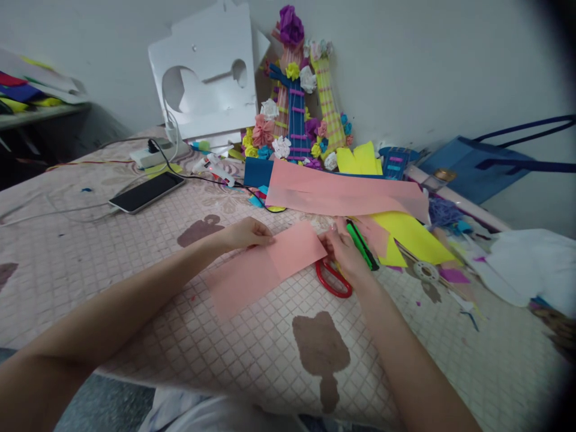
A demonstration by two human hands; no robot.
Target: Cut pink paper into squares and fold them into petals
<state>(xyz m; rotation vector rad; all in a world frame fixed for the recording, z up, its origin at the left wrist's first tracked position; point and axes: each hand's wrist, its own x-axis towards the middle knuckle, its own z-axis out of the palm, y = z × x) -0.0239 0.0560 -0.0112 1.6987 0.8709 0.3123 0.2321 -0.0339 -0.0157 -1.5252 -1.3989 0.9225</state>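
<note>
I am seeing the pink paper strip (270,264) lying aslant on the patterned tablecloth (265,354), its left end sitting nearer the body and its right end farther off; the right half is looking denser than the left, the change falling across the middle. The left hand (249,233) is pinching the far long edge near mid-strip between thumb and forefinger, most of the paper extending toward the body from that grip; the right hand (342,247) is meeting the strip's right end with its fingertips, though I cannot tell whether they are clasping it or only touching it.

Pose: the left forearm is reaching in from lower left, fingers curling with the knuckles up; the right forearm is rising from lower right, fingers pointing away and leftward. I am noting a red scissor handle (344,294) just beside the right hand, nearer the body; a green-and-black cutter (360,243) is lying on its other side; a larger pink sheet (346,191) is spreading beyond both hands.
</note>
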